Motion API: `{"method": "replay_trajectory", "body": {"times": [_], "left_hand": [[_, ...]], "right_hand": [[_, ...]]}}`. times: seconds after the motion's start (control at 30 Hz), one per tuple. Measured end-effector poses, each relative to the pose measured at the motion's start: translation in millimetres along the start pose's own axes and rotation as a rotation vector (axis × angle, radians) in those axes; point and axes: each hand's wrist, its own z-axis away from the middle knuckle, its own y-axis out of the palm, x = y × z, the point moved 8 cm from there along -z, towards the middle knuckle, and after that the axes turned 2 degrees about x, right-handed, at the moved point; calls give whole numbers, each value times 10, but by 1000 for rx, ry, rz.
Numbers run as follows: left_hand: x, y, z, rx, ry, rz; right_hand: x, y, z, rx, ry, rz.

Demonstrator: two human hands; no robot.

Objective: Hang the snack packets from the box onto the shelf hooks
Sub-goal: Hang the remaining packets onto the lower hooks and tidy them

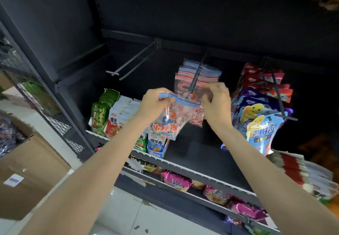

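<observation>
The snack packet [169, 119] at frame centre is glossy clear plastic catching glare. The shelf hooks [135, 59] and shelf [183, 163] look like matt dark metal. Lower left, the box [31, 172] is dull brown cardboard on glossy pale floor tiles [146, 214].

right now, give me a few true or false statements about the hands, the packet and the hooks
1. Both hands hold one blue-striped packet by its top edge. True: the left hand and the right hand pinch its corners.
2. The packet already hangs on the middle hook. False: it is in front of the hook's tip.
3. The left hook is bare. True.
4. The cardboard box stands at the right. False: at the left, on the floor.
5. The right hook is bare. False: it carries packets.
</observation>
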Motion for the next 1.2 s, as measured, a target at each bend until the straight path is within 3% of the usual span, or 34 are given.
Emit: {"method": "replay_trajectory", "body": {"times": [0.1, 0.2, 0.47, 0.8, 1.2], "left_hand": [[-98, -2, 110, -3, 8, 92], [-197, 31, 166, 8, 17, 221], [-299, 141, 113, -76, -44, 285], [-217, 152, 72, -124, -137, 334], [-250, 169, -225, -114, -98, -16]], "right_hand": [[12, 65, 139, 141, 133, -382], [71, 44, 253, 192, 100, -514], [10, -109, 164, 37, 127, -395], [-10, -39, 131, 2, 120, -279], [-51, -16, 21, -6, 103, -91]]}}
